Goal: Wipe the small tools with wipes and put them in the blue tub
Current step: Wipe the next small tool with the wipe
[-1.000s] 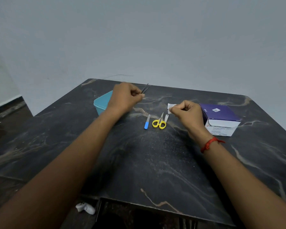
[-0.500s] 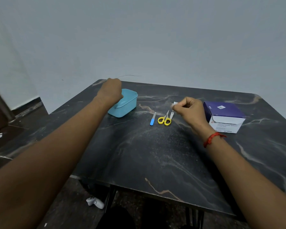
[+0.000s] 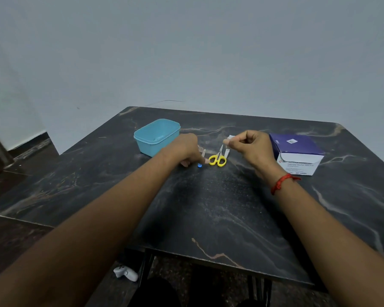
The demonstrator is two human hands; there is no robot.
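The blue tub [image 3: 142, 141] stands open at the back left of the dark marble table [image 3: 208, 207]. To its right lie a small blue-handled tool [image 3: 199, 165] and yellow-handled scissors [image 3: 217, 160], side by side. My left hand [image 3: 185, 149] is down on the blue-handled tool: one finger crosses its middle and the thumb tip sits just to its left. Only the tool's blue end and metal tip show. Just behind the scissors, my right hand [image 3: 251, 147] is raised and pinches a small white wipe [image 3: 230, 137].
A purple and white box of alcohol wipes [image 3: 296, 151] stands at the right, close to my right hand. A white controller [image 3: 125, 273] lies on the floor under the table's near edge. A plain wall rises behind the table.
My left hand has come back from the blue tub to the blue-handled tool, and the dark tweezers it held are gone from it. My right hand holds the wipe as before.
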